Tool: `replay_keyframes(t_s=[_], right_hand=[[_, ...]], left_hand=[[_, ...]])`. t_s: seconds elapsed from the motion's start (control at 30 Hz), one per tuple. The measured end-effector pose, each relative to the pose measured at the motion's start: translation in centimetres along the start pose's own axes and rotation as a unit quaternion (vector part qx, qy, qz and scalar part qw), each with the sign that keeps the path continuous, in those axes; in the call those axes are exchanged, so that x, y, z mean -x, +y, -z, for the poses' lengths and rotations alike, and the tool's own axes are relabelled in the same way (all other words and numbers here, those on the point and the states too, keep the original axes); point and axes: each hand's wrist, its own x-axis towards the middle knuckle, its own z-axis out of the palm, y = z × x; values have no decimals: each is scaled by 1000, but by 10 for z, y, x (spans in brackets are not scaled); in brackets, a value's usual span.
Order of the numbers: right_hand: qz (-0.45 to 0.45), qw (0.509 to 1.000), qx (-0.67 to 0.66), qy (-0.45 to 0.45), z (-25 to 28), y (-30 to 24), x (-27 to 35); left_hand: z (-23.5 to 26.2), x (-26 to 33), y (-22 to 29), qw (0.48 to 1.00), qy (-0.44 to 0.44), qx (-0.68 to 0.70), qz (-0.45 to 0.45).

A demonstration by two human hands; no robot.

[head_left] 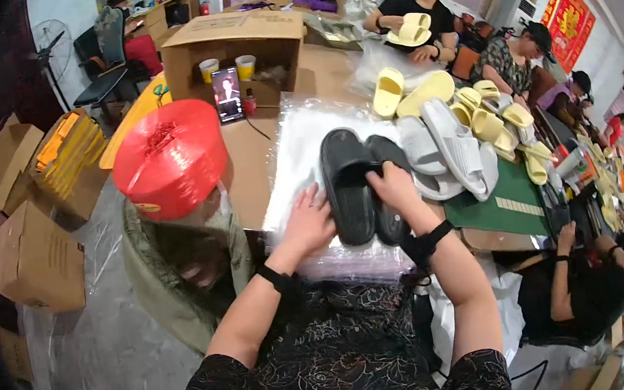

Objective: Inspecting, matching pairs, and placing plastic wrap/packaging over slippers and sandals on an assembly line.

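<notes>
A pair of black slippers (350, 186) lies side by side on a stack of clear plastic bags (298, 146) in front of me. My right hand (397, 188) grips the right slipper of the pair from above. My left hand (306, 223) rests flat on the plastic bags, fingers spread, touching the left slipper's edge. Both wrists wear black straps. White slippers (447, 151) lie just right of the black pair, and yellow slippers (490, 122) spread beyond them.
A big red spool of cord (169, 158) stands at my left beside an open cardboard box (236, 48) with a phone (227, 95) leaning on it. Other people work along the table's right side and far end. Cardboard boxes (38, 260) crowd the floor at left.
</notes>
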Motion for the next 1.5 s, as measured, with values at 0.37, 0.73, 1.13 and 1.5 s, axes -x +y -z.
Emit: replay_keyframes(t_s=[0.37,0.73,1.13,1.5], right_hand=[[57,987,-51,140,-42,24,14],[-61,815,-517,255,34,60,103],[-93,805,-507,294,43,104,184],[-85,802,-521,279,21,88,179]], left_hand=[[25,-3,9,994,-6,99,-35],[45,23,-4,986,-92,88,-105],[55,7,30,991,-67,102,-59],[57,7,42,987,-98,112,-56]])
